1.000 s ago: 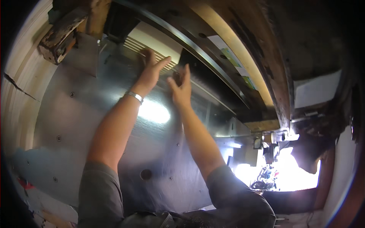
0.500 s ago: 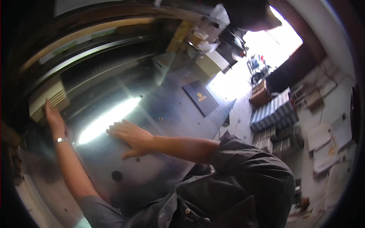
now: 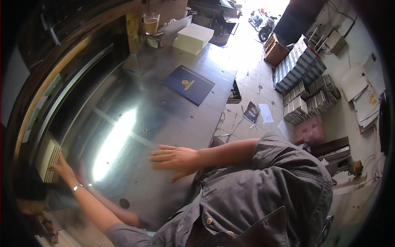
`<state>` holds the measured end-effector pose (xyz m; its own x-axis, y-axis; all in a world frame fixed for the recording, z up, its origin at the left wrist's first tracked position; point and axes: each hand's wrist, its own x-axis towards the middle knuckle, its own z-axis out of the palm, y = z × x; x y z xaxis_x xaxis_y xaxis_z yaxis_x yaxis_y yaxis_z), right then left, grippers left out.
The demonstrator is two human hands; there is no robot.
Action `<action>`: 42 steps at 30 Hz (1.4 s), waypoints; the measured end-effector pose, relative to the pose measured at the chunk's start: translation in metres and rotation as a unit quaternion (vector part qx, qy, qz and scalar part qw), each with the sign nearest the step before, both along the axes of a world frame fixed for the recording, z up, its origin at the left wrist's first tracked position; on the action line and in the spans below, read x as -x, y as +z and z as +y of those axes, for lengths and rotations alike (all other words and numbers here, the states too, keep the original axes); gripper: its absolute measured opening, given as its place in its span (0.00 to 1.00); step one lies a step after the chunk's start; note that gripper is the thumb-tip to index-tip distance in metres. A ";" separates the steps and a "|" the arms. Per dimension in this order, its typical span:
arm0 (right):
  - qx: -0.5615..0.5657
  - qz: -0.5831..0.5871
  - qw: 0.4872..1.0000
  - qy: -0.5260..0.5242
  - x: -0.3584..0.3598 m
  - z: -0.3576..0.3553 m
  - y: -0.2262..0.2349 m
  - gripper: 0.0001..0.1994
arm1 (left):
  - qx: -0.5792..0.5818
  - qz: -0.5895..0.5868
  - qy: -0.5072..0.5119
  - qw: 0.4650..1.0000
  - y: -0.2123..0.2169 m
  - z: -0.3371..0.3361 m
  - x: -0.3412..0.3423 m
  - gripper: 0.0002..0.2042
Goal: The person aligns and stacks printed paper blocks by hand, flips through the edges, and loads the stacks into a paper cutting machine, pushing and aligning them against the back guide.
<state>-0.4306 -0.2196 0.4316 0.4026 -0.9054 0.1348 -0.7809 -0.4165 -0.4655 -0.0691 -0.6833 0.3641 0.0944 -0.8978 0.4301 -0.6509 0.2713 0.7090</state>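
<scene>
The broadest thing here is a grey, polished sheet-metal table (image 3: 173, 127), smooth and shiny, dotted with small round fittings. Along its left side runs a dark machine frame with a long yellowish strip (image 3: 66, 61). At the table's far end sits a thick, pale cream rectangular block of what looks like paper (image 3: 193, 39); nearer lies a flat navy-blue rectangular cover with a gold emblem (image 3: 188, 85), well apart from both hands.

Smaller in view is a cream, striped stack of flat layers (image 3: 50, 158), apparently paper, on the table's left side beside the dark frame. Taken whole, it is probably dense and fairly heavy, firm under pressure but not brittle; its corners would likely bruise, and loose layers could slip over one another. The slick metal should let it slide easily. The best hold seems to be a flat palm low against the striped edge, or two palms pressing opposite sides so that every layer is caught.

The bare right hand (image 3: 177, 158) is spread wide and holds nothing, palm toward the table; whether it touches is unclear. The bare left hand (image 3: 64, 171), thumb apart from its fingers, appears to touch the striped edge without closing around it. Smallest is the silvery metal wristband (image 3: 77, 187) on the left wrist.
</scene>
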 end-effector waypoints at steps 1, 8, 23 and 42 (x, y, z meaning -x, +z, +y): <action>0.004 -0.006 1.000 0.005 0.003 0.005 0.000 0.46 | 0.017 -0.022 0.009 1.000 -0.002 0.003 -0.009 0.58; 0.004 -0.076 0.997 0.006 0.057 0.031 0.009 0.38 | -0.070 -0.273 0.026 0.959 0.019 0.068 0.035 0.58; 0.116 -0.488 0.697 -0.513 0.407 -0.057 0.006 0.25 | -0.232 -0.454 0.085 0.856 0.059 0.299 0.161 0.50; 0.073 -0.642 0.422 -0.636 0.528 -0.139 0.013 0.41 | -0.182 -0.373 0.078 0.907 0.064 0.364 0.232 0.41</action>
<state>-0.9584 -0.3588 0.4447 -0.8863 -0.2244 -0.4051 0.4404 -0.1381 -0.8871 -0.3010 -0.3191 0.4276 0.0368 -0.9939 0.1040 -0.9963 -0.0285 0.0808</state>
